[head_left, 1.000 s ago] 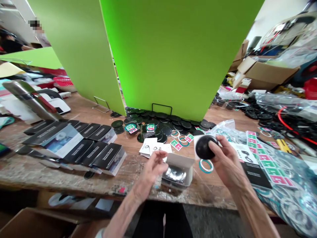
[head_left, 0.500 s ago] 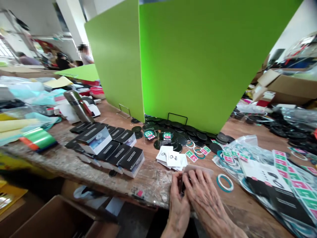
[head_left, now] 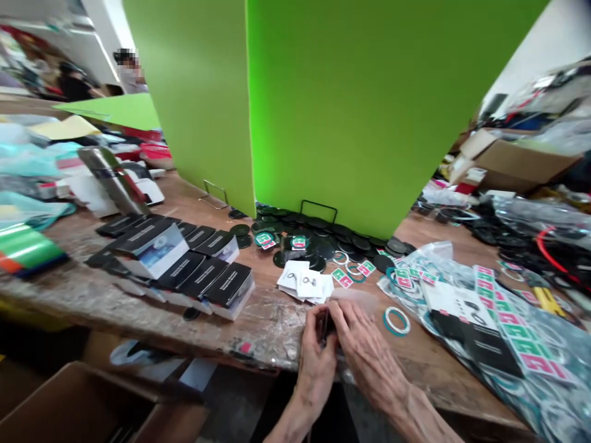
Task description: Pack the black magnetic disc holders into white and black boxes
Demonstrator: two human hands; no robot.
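At the front edge of the table, my left hand point(head_left: 316, 351) is curled around a dark, flat object point(head_left: 327, 326) with a shiny edge, mostly covered by fingers. My right hand point(head_left: 357, 335) presses against its right side with bent fingers. A sheet of clear plastic point(head_left: 357, 300) lies just beyond the right fingertips; whether it belongs to the object I cannot tell. Directly ahead sits a pile of white printed cards point(head_left: 305, 283). To the right of my right hand rest a white ring and a teal ring point(head_left: 396, 321), one overlapping the other.
Stacked black-topped boxes point(head_left: 221, 283) stand at left, near a metal flask point(head_left: 113, 181). Black discs point(head_left: 318, 237) line the foot of a green partition point(head_left: 369, 111). Bagged rings and sticker strips point(head_left: 512, 332) cover the right side. An open carton point(head_left: 92, 394) sits below the table edge.
The view has swung, shifting the scene left and slightly upward. My hands stay together on the dark object, which now shows more between them; my right hand has tipped more onto its side.
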